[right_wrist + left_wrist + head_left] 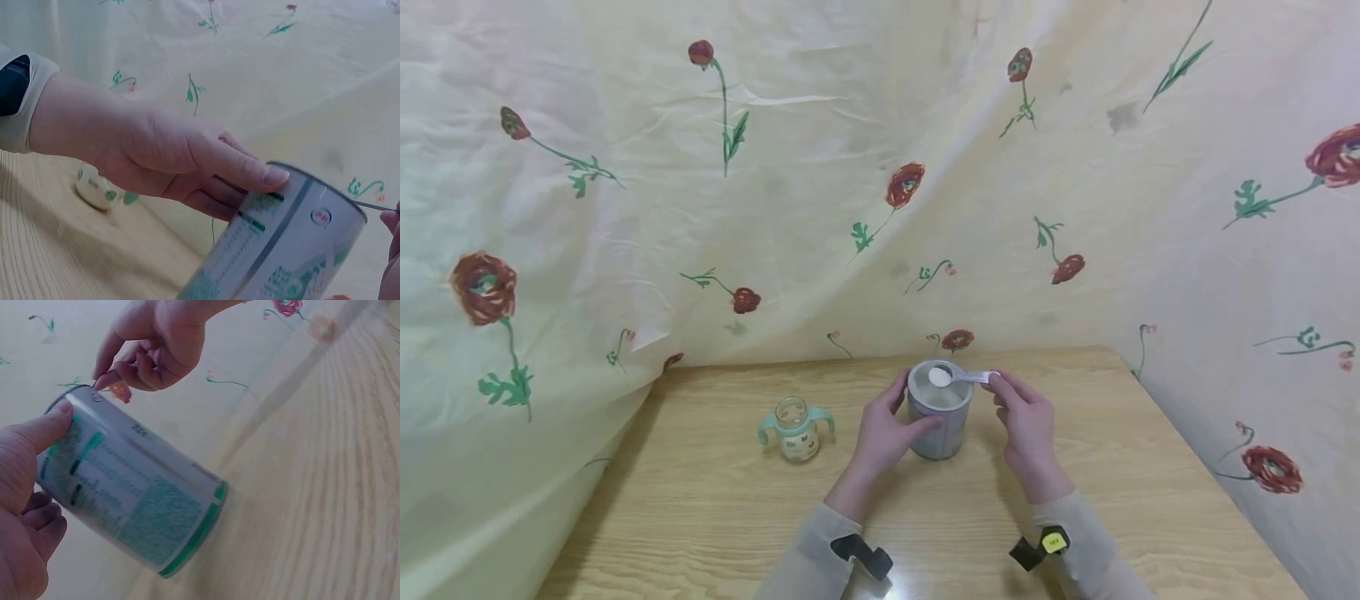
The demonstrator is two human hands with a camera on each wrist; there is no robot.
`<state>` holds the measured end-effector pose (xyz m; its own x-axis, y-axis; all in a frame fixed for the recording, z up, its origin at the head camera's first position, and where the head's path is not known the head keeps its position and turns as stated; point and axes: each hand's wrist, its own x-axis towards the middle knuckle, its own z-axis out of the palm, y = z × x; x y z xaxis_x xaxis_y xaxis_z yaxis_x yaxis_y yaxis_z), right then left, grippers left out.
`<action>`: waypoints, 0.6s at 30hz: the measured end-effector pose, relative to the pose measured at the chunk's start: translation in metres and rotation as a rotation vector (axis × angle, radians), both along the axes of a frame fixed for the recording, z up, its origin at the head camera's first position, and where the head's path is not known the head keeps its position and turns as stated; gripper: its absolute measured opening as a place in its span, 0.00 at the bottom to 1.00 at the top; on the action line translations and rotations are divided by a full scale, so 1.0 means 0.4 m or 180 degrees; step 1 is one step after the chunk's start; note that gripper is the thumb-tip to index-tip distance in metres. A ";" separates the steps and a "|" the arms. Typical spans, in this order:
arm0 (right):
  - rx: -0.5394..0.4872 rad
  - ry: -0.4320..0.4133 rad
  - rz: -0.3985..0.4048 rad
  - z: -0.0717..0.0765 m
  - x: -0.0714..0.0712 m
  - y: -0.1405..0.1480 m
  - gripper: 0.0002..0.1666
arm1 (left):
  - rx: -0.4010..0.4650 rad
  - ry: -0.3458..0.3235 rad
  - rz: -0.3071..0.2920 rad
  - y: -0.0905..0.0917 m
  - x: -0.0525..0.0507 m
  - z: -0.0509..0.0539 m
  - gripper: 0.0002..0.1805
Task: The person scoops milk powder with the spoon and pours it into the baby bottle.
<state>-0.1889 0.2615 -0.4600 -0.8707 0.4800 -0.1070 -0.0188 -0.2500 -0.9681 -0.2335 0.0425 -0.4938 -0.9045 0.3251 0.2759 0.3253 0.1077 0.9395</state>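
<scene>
My left hand [883, 429] grips a pale metal milk powder can [937, 437] near its top, thumb on the front and fingers round the far side. The can stands upright on the table with its mouth uncovered. Between thumb and fingers, my right hand [1026, 421] pinches the handle of a small measuring scoop [976, 377]. White powder fills the scoop's bowl, which is over the can's mouth. In the left wrist view, green print covers the can [137, 487]. The right wrist view shows only the scoop's thin handle at the rim [365, 205].
Left of the can stands a small clear baby bottle [797, 433] with two mint-green handles and an uncovered top. Both stand on a light wooden table [700, 500]. A cream cloth [820, 275] with red flowers hangs behind and along the sides.
</scene>
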 end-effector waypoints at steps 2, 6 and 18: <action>-0.0092 -0.0004 0.0000 0.008 0.002 -0.005 0.25 | -0.0005 0.0021 0.0030 -0.010 0.002 0.007 0.53; -0.0249 0.0043 -0.0018 0.024 0.006 -0.017 0.23 | -0.0053 0.0006 0.0094 -0.038 0.004 0.025 0.50; -0.0563 0.0143 0.0080 0.071 0.025 -0.076 0.03 | -0.0132 0.0316 0.0449 -0.201 0.024 0.087 0.46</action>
<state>-0.1790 0.2313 -0.4315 -0.8880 0.4351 -0.1486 -0.0526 -0.4172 -0.9073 -0.2240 -0.0380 -0.4592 -0.9110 0.2097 0.3551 0.3951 0.1969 0.8973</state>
